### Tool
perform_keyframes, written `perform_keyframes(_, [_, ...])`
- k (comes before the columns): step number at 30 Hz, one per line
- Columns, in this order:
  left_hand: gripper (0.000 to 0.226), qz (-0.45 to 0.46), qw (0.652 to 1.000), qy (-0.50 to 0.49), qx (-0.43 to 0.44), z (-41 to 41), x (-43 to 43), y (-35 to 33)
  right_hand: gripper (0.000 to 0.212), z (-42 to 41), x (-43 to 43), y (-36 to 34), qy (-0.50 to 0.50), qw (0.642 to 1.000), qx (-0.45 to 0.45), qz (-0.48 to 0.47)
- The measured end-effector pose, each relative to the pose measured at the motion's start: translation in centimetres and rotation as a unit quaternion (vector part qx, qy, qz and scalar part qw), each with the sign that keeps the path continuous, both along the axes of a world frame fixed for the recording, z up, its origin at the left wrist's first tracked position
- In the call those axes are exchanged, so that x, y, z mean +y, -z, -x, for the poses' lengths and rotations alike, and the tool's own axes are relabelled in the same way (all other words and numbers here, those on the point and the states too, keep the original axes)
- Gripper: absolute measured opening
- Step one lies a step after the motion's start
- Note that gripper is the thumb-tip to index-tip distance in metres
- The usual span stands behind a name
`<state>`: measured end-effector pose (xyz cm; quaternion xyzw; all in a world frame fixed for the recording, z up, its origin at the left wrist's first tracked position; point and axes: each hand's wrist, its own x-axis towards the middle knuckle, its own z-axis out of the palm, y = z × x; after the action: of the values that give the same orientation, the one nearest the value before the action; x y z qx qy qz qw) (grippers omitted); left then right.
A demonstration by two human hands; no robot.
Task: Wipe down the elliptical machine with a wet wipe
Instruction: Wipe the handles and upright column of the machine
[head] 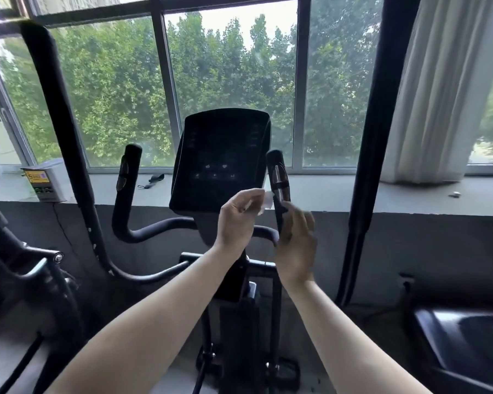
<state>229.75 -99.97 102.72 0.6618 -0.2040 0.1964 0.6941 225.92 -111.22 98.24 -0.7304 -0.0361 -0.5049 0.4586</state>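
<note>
Left hand (236, 220) pinches a wet wipe (264, 201) mid-frame; right hand (295, 243), fingers loosely spread, beside the right pulse grip (278, 177); console (219, 157) behind.

Both bare forearms reach toward 12 o'clock; left hand (237, 220) pinched shut, right hand (296, 243) blurred, fingers loosely extended.

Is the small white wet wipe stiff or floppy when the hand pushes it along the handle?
The small white wet wipe looks crumpled in the left hand, so probably floppy. Being thin, it likely moulds around the black handle.
</note>
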Motion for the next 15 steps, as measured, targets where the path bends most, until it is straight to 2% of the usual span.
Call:
perform_keyframes(1, [0.02,0.025,0.999,0.023,0.021,0.6,-0.8,0.2,0.032,0.2,-0.7,-0.2,0.016,0.999,0.026,-0.037])
perform_keyframes(3, [0.031,0.04,0.997,0.047,0.05,1.6,-2.1,0.5,0.026,0.5,-1.7,-0.7,-0.018,0.988,0.106,-0.109])
perform_keyframes(6, [0.048,-0.038,0.997,-0.001,0.073,1.9,-3.2,1.6,0.029,0.4,-2.3,-1.1,-0.079,0.971,0.182,-0.136])
perform_keyframes(8, [0.043,-0.094,0.992,-0.014,0.079,2.4,-3.7,2.5,0.03,0.5,-2.5,-1.2,-0.107,0.963,0.205,-0.14])
perform_keyframes(11, [0.014,-0.129,0.989,-0.046,0.054,3.6,-4.1,3.7,0.028,0.4,-3.2,-0.8,-0.126,0.953,0.217,-0.166])
perform_keyframes(15, [0.023,-0.183,0.977,-0.108,-0.009,3.8,-4.5,5.6,0.029,0.8,-4.0,1.4,-0.169,0.935,0.244,-0.197])
